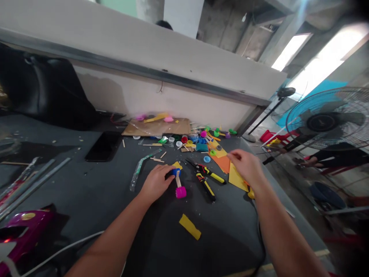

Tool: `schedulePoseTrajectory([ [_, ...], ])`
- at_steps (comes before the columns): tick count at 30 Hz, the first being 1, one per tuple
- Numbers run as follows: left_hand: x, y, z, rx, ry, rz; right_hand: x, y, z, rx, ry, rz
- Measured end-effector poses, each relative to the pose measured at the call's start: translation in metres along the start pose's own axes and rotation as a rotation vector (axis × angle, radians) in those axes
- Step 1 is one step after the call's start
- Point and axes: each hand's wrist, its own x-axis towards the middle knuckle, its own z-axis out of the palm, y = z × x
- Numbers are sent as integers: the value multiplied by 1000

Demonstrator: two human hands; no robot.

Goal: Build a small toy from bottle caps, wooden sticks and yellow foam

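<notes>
My left hand (pixel 157 182) rests on the dark table (pixel 95 184), its fingers closed on a small build: a wooden stick (pixel 178 180) joining a blue bottle cap (pixel 175 172) and a pink bottle cap (pixel 180 192). My right hand (pixel 245 165) hovers above the orange paper (pixel 222 162) and yellow paper (pixel 236 179), its fingertips pinched together on something too small to make out. Black-and-yellow pliers (pixel 205 176) lie between the two hands.
A heap of coloured caps, sticks and paper scraps (pixel 198 142) lies at the far edge by a cardboard sheet (pixel 158 127). A black phone (pixel 104 146) lies at left. A yellow strip (pixel 190 226) lies near me. A standing fan (pixel 328 119) is at right.
</notes>
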Motion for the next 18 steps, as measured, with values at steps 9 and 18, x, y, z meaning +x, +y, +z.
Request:
schedulePoseTrajectory([
  [9, -4, 4, -5, -183, 43, -129, 49, -110, 97, 409, -368, -511],
  [18, -1, -25, -15, -228, 610, -506, 57, -118, 132, 436, -540, -592],
])
